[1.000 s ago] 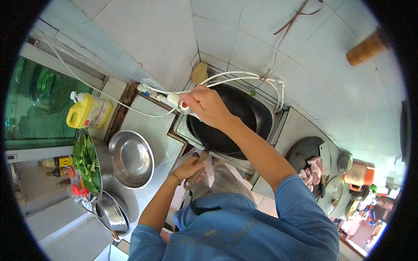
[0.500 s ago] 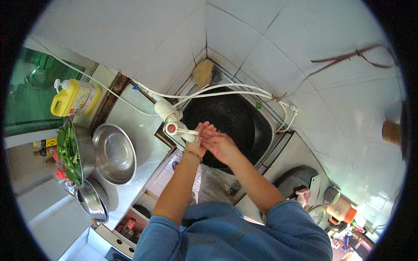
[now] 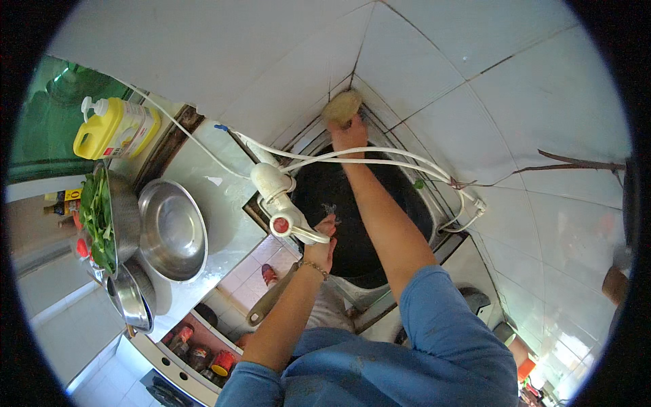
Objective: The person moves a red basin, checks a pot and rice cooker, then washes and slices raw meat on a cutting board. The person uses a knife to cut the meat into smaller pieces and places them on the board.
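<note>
My right hand [image 3: 348,134] reaches to the far corner of the sink, its fingers closed round a tan, rough scrubber [image 3: 342,106]. My left hand [image 3: 325,245] is beneath the spout of the white tap [image 3: 281,203]. Its visible fingers stretch out past the spout, though the tap hides part of the hand. Clear water splashes by those fingertips. Below both hands a dark wok [image 3: 380,224] fills the sink [image 3: 434,207]. A long handle [image 3: 268,305], seemingly the wok's, slants out beside my left forearm.
White hoses [image 3: 380,154] cross above the sink under my right forearm. On the left counter are a steel basin [image 3: 173,230], a pot of green leaves [image 3: 98,220] and a yellow pump bottle [image 3: 122,129]. Jars [image 3: 200,356] stand in a lower compartment.
My hands were together under the tap. The right has moved forward to the corner and taken hold of the scrubber; the left stays under the spout. The view has shifted, and the handle now shows.
</note>
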